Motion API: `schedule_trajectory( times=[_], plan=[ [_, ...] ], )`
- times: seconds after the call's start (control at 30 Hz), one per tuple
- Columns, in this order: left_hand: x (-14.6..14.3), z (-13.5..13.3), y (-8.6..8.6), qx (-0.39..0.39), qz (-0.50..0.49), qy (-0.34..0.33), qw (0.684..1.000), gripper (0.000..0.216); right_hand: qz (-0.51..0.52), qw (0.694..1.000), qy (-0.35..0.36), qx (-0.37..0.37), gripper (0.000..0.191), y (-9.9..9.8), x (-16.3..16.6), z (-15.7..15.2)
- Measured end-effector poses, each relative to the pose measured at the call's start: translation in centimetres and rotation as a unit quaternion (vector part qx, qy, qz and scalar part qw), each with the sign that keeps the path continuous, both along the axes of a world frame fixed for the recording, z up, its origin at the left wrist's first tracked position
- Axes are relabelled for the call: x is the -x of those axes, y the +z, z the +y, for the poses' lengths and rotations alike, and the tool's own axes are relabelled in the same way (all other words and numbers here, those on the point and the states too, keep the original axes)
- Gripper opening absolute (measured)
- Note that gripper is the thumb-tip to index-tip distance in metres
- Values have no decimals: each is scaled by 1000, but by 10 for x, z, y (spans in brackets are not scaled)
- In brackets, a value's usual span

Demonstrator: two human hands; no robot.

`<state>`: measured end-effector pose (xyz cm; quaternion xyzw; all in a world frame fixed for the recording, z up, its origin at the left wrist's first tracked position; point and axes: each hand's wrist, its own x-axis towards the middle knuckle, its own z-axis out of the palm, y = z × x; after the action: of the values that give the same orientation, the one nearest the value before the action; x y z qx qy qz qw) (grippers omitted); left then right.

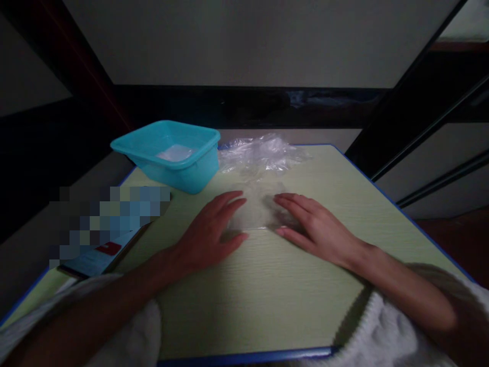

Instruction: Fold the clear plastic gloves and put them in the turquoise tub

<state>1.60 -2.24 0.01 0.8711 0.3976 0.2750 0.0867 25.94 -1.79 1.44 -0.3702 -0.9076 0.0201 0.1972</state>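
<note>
My left hand lies flat on the pale green table, fingers stretched out, its fingertips on the left edge of a small clear plastic sheet. My right hand rests flat opposite it, fingers spread on the sheet's right edge. The sheet lies flat between the two hands. Both forearms come out of white knitted sleeves at the near edge.
A turquoise plastic basin with something white inside stands at the far left of the table. Crumpled clear plastic lies at the far edge behind the sheet. A flat printed packet, partly blurred out, lies at the left edge. The table has a blue rim.
</note>
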Motion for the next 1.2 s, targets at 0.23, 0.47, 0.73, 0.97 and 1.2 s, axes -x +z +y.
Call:
schedule_trajectory(
  times=[0.23, 0.47, 0.73, 0.97, 1.2],
  plan=[
    [-4, -1, -2, 33, 182, -106, 977, 67, -130, 990, 43, 27, 75, -10, 5, -2],
    [-4, -2, -1, 66, 249, -105, 960, 67, -151, 986, 48, 51, 77, -13, 4, 2],
    [-6, -1, 0, 75, 267, -100, 955, 66, -159, 983, 41, 79, 76, -11, 1, 4],
    [-7, -2, 1, 80, 274, -94, 954, 67, -167, 981, 19, 95, 77, -12, -9, 11],
    [-6, -2, 0, 75, 272, -92, 955, 65, -181, 979, -39, 83, 78, -12, -28, 23]
  ],
)
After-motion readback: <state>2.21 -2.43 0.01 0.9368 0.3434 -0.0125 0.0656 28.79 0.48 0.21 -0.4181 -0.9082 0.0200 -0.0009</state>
